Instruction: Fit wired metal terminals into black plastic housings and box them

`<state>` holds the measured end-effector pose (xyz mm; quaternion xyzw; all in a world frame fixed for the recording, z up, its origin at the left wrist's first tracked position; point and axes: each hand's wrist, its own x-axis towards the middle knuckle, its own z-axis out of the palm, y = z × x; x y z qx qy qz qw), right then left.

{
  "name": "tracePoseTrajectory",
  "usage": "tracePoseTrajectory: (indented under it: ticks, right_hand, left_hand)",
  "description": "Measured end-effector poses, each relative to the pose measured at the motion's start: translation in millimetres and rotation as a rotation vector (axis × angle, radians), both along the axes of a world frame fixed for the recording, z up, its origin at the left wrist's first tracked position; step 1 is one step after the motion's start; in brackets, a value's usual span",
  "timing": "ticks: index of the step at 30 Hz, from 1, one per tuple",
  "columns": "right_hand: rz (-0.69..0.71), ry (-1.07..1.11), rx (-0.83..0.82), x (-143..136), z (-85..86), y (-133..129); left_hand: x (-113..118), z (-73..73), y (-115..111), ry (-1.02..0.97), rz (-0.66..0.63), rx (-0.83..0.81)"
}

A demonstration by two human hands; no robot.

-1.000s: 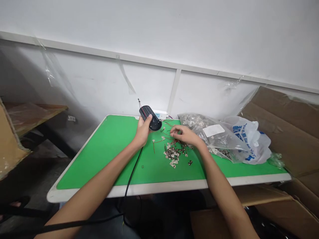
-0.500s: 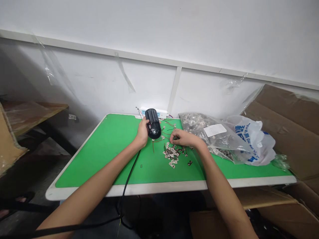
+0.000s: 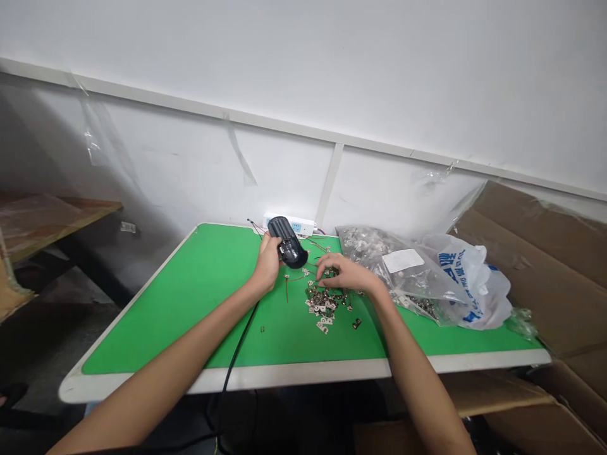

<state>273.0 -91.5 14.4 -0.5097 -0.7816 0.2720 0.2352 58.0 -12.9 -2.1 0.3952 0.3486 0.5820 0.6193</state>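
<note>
My left hand [image 3: 268, 260] is closed around a black, oblong plastic casing [image 3: 288, 242] with rounded ends and ribbed hollows, held tilted above the table. Thin wires stick out at its upper left. Over a pile of small metal contact plates [image 3: 323, 304], my right hand [image 3: 344, 273] hovers with thumb and forefinger curved and slightly apart. No piece shows between those fingertips. Beside the pile lie a red wire [image 3: 287, 291] with a small metal end and several more wired contacts, partly behind my right hand.
The green tabletop [image 3: 190, 303] has a white edge. A power strip [image 3: 303, 226] stands against the wall. To the right lie a clear bag of metal parts [image 3: 379, 243], a white plastic bag [image 3: 484, 284] and cardboard [image 3: 531, 265]. A black cable [image 3: 239, 347] hangs over the front edge.
The casing has tilted, its top leaning further left. My right hand's fingers have spread from a pinch over the pile. The whole view has shifted slightly.
</note>
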Motion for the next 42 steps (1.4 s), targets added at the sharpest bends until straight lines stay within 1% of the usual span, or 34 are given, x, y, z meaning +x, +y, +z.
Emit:
tracePoseTrajectory:
  ticks: [1, 3, 5, 7, 8, 10, 12, 13, 15, 17, 20, 22, 24, 27, 33, 37, 42]
  right_hand:
    - [0.012, 0.003, -0.028, -1.4, -0.6, -0.7]
    - [0.023, -0.010, -0.089, -4.6, -2.0, -1.7]
    - [0.011, -0.028, -0.115, -7.1, -3.0, -2.0]
    - [-0.008, -0.013, -0.095, -7.6, -2.7, -1.9]
    - [-0.017, 0.016, -0.076, -7.2, -1.9, -1.8]
    - [-0.039, 0.119, -0.046, -5.3, 0.3, -1.3]
    - [-0.064, 0.267, -0.054, -3.9, 2.3, -0.4]
    - [-0.081, 0.339, -0.063, -3.9, 3.1, 0.2]
    - [-0.125, 0.453, -0.056, -6.0, 4.0, 1.1]
    - [-0.175, 0.540, -0.021, -10.8, 5.0, 1.3]
    - [-0.224, 0.709, -0.002, -19.7, 7.5, -0.3]
    - [-0.228, 0.828, -0.033, -24.7, 9.4, -2.1]
    - [-0.228, 0.900, -0.094, -28.1, 10.5, -3.9]
    - [-0.262, 0.912, -0.212, -31.7, 8.7, -5.1]
    - [-0.389, 0.911, -0.396, -39.6, 2.8, -3.8]
    - [-0.426, 0.940, -0.447, -43.8, 2.8, -3.2]
    - [-0.479, 0.909, -0.450, -47.9, 1.2, -2.9]
  left_hand:
    - [0.8, -1.2, -0.2, 0.013, -0.006, 0.048]
    - [1.0, -4.6, 0.0, 0.079, 0.009, 0.214]
    - [-1.9, -8.5, 0.8, 0.228, 0.059, 0.448]
    - [-8.6, -11.2, 2.9, 0.433, 0.098, 0.712]
    - [-13.0, -11.9, 4.7, 0.533, 0.098, 0.850]
    - [-22.2, -12.0, 9.6, 0.687, 0.072, 1.131]
    - [-29.7, -10.7, 15.8, 0.764, 0.055, 1.370]
    - [-32.3, -9.9, 18.9, 0.785, 0.064, 1.457]
    - [-35.3, -8.5, 23.8, 0.805, 0.102, 1.560]
    - [-36.3, -8.1, 26.5, 0.811, 0.129, 1.592]
    - [-36.8, -9.4, 26.9, 0.820, 0.126, 1.568]
    - [-37.5, -10.9, 26.5, 0.863, 0.123, 1.529]
    - [-38.8, -12.0, 26.8, 0.924, 0.142, 1.496]
    - [-41.4, -11.6, 28.1, 0.986, 0.183, 1.501]
    - [-43.7, -7.7, 28.3, 1.000, 0.208, 1.601]
    - [-41.1, -6.6, 25.1, 0.994, 0.228, 1.664]
    - [-38.6, -5.1, 19.9, 0.979, 0.195, 1.690]
